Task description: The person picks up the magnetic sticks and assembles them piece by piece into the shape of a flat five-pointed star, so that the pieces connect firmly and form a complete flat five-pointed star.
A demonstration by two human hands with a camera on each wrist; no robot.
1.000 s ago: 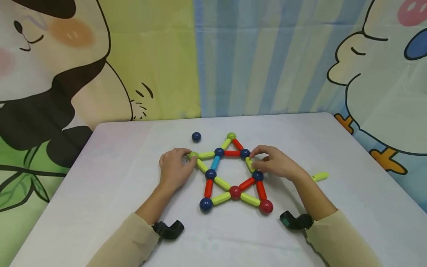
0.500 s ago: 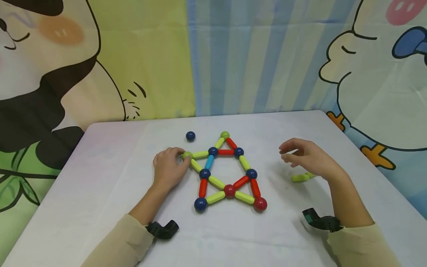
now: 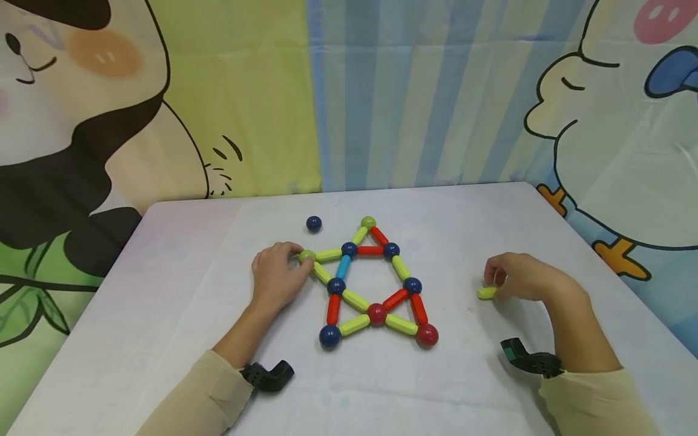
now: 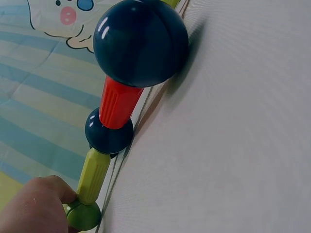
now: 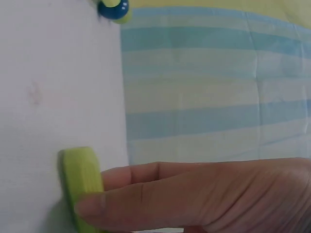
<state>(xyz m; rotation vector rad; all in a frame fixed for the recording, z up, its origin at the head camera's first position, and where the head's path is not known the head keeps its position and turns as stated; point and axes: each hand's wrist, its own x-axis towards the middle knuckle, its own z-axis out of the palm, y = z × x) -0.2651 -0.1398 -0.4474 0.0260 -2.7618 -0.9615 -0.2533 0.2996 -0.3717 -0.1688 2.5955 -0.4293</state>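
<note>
A flat frame of coloured building rods and balls lies on the white table. At its left corner my left hand (image 3: pixel 278 272) grips a green ball (image 4: pixel 83 216), joined to two yellow-green rods. Several dark blue balls (image 3: pixel 336 286), two red balls (image 3: pixel 377 314), red rods and one light blue rod (image 3: pixel 343 266) make up more of it; a second green ball (image 3: pixel 368 223) tops the far end. Off to the right, my right hand (image 3: pixel 523 278) pinches a loose yellow-green rod (image 5: pixel 81 170) between thumb and fingers, low over the table. The hand hides part of this rod.
A loose dark blue ball (image 3: pixel 313 224) sits behind the frame, left of its top. The white table (image 3: pixel 425 387) ends at a cartoon-printed curtain (image 3: pixel 382 91) at the back. Each wrist carries a black camera (image 3: pixel 268 375).
My right hand has let go of a rod on the frame's right side, moved right and lowered onto the loose yellow-green rod. My left hand stays at the green ball.
</note>
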